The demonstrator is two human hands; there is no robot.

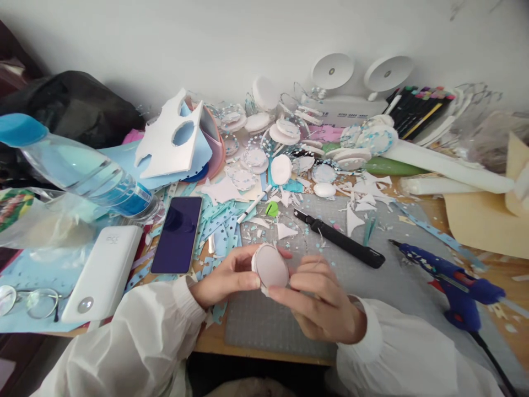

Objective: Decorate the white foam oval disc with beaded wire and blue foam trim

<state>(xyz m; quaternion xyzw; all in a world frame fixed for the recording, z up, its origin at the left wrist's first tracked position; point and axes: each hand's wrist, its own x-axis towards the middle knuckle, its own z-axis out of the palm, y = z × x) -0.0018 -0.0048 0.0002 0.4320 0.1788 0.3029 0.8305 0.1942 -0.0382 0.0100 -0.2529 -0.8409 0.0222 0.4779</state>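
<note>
A white oval foam disc (pixel 271 267) is held up over the grey cutting mat (pixel 281 325), its flat face tilted towards me. My left hand (pixel 228 277) is closed round the disc's left side, with the thumb on the near edge and fingers behind. At the right and lower rim, my right hand (pixel 322 300) has its fingers bent and gripping the edge; its upper fingers are slightly blurred. Beyond my hands lie a black utility knife (pixel 343 238), white foam scraps (pixel 285 230) and a small bright green piece (pixel 271 209).
A blue hot glue gun (pixel 454 281) lies at right. To the left are a phone (pixel 177 235), a white power bank (pixel 103 273), glasses (pixel 41 302) and a leaning water bottle (pixel 91 171). Decorated white discs (pixel 285 131) pile up behind, before a white two-headed lamp (pixel 333 71).
</note>
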